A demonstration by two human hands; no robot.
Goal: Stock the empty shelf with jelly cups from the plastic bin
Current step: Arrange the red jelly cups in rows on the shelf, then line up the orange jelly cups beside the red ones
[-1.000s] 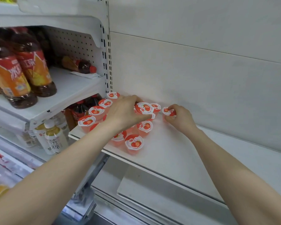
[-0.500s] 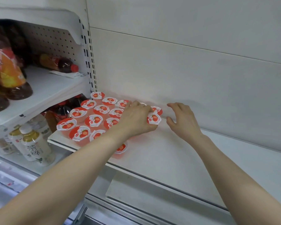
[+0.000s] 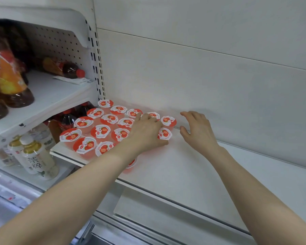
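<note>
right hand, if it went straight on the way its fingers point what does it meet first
Probably the white back panel: the right hand points just right of the nearest jelly cup, though depth is unclear.

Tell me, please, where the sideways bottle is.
Head view, upper left: the sideways bottle lies at the back of the drinks shelf, red cap toward the slotted upright.

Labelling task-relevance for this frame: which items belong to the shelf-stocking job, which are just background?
Job:
jelly cups, grouped at the left end of the white shelf; left hand resting on them; right hand open beside them.

Background:
large brown bottles on the neighbouring shelf; bottle lying down at its back; pale drink bottles below.
</note>
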